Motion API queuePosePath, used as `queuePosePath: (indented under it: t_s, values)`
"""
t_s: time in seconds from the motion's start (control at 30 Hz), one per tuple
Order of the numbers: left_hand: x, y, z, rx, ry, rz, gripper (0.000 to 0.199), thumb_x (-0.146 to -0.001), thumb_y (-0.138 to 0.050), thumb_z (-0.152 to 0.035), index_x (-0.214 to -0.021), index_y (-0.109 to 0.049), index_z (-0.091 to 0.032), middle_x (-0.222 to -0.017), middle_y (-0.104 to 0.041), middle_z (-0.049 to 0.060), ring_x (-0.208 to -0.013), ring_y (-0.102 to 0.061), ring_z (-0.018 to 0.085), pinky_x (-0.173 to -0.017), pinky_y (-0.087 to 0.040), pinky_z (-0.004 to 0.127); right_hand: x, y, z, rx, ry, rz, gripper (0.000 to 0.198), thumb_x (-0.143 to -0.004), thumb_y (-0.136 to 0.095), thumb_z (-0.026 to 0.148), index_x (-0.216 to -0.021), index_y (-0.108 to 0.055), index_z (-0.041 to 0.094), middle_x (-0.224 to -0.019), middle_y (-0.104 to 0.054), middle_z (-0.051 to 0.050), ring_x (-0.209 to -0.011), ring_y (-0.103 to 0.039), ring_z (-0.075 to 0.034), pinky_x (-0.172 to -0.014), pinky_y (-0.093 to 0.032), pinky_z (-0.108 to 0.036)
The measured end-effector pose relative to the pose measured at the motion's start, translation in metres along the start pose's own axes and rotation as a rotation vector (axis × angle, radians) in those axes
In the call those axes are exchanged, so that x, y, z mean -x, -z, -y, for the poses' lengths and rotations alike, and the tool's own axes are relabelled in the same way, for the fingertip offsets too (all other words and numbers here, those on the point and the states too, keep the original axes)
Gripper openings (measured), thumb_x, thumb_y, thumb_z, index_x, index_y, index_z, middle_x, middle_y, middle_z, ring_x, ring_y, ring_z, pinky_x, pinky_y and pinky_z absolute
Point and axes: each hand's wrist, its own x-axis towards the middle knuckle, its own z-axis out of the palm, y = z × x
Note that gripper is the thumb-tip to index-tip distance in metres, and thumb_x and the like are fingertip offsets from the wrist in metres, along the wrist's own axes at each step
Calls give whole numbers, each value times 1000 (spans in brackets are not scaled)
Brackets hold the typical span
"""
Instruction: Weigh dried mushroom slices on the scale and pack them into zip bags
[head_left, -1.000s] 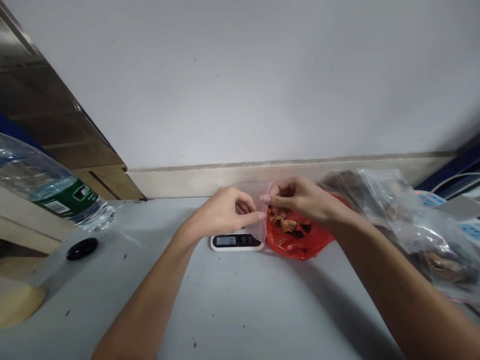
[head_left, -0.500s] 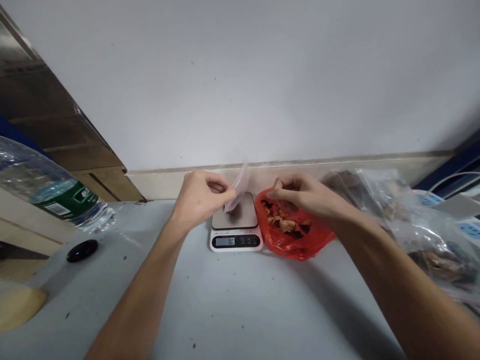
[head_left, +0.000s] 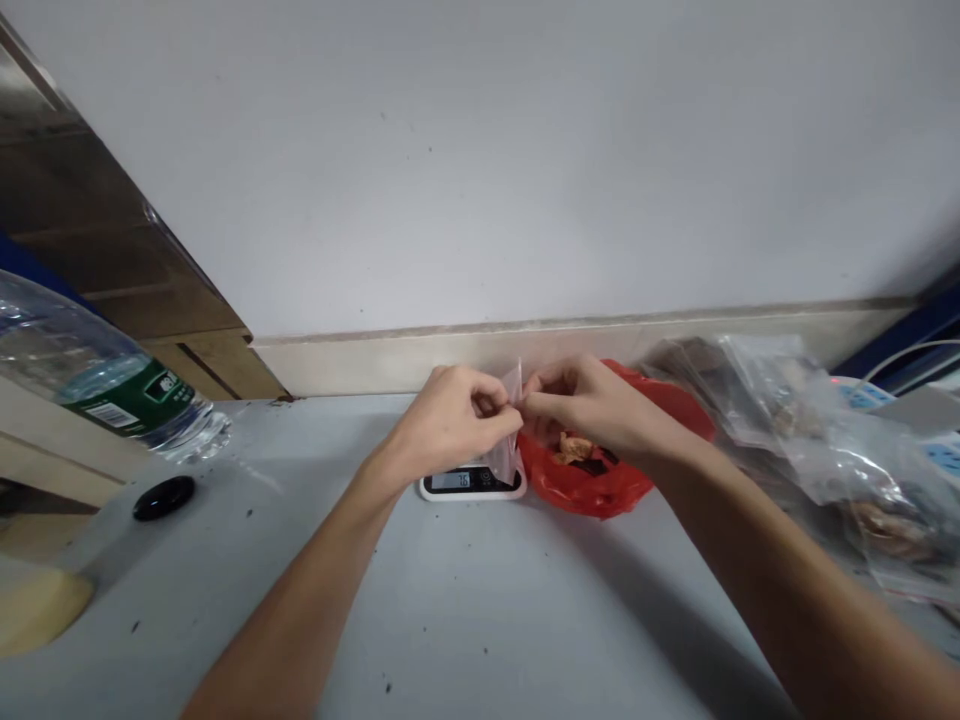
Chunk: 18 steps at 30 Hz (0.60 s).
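A small clear plastic bag hangs upright between my two hands, over the right part of a white digital scale. My left hand pinches its upper edge from the left. From the right, the closed fingertips of my right hand meet the same edge; whether they hold anything besides the bag is hidden. Most of the scale's metal plate is covered by my left hand. Touching the scale's right side, an open red plastic bag contains brown dried pieces, partly under my right hand.
At the left, a large clear water bottle with a green label leans over the table, near a black oval object. Several filled clear bags lie at the right. A white wall rises behind the table.
My left hand has moved right with the small bag, and my right hand has come left to its edge. The scale's display has changed from 0.0 to about 7.
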Motion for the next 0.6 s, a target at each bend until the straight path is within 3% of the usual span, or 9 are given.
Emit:
queuePosePath:
  t_s: [0.13, 0.23, 0.27, 0.33, 0.37, 0.47, 0.53, 0.6]
  values:
    - [1, 19, 1, -30, -1, -263, 17, -67, -55, -23, -51, -56, -18, -52, -51, -4, -53, -45, 10, -51, -34, 23, 0, 2, -2, 210, 73, -264, 27, -70, -57, 20, -49, -40, 23, -47, -38, 7, -47, -36, -9, -46, -27, -24]
    - [4, 26, 2, -57, -76, -294, 16, -67, -55, -23, -53, -57, -17, -52, -50, -4, -53, -43, 9, -50, -33, 23, 1, 0, -4, 302, 341, -472, 4, -67, -59, 19, -66, -56, 22, -72, -58, 1, -63, -52, -14, -53, -39, -25]
    - [5, 25, 2, -64, -116, -262, 16, -69, -55, -23, -54, -58, -17, -52, -50, -4, -53, -44, 9, -50, -34, 22, 2, -2, -4, 321, 426, -484, 9, -67, -58, 18, -73, -62, 22, -87, -64, -3, -72, -59, -17, -58, -44, -26]
    - [7, 17, -2, -76, -228, -207, 17, -74, -54, -21, -57, -57, -18, -53, -50, -5, -52, -44, 9, -50, -36, 21, 3, -8, -4, 365, 499, -404, 14, -70, -57, 18, -77, -69, 22, -105, -67, -9, -91, -66, -22, -67, -50, -29]
    - [8, 12, -3, -77, -295, -198, 18, -76, -54, -19, -59, -56, -18, -53, -51, -5, -52, -45, 9, -50, -37, 21, 4, -10, -5, 392, 481, -341, 14, -73, -57, 18, -75, -70, 21, -102, -69, -9, -93, -67, -23, -69, -51, -30]
    - [7, 2, -5, -58, -479, -245, 20, -84, -53, -16, -65, -56, -19, -59, -57, -5, -56, -51, 9, -55, -42, 20, 3, -9, -6, 418, 376, -206, 15, -78, -58, 19, -79, -72, 21, -73, -68, -4, -72, -65, -20, -63, -50, -30]
    - [3, 2, 0, -48, -513, -363, 17, -89, -54, -19, -74, -62, -20, -72, -67, -2, -68, -60, 12, -66, -49, 23, 3, -2, -8, 362, 388, -140, 31, -79, -60, 20, -108, -73, 21, -69, -67, 1, -59, -60, -17, -59, -50, -29]
    - [-4, 6, 10, -19, -434, -532, 13, -92, -57, -26, -91, -68, -21, -98, -75, 4, -94, -67, 18, -83, -53, 28, 4, 7, -10, 297, 446, -101, 56, -81, -66, 24, -137, -60, 25, -75, -70, 3, -59, -62, -16, -61, -54, -30]
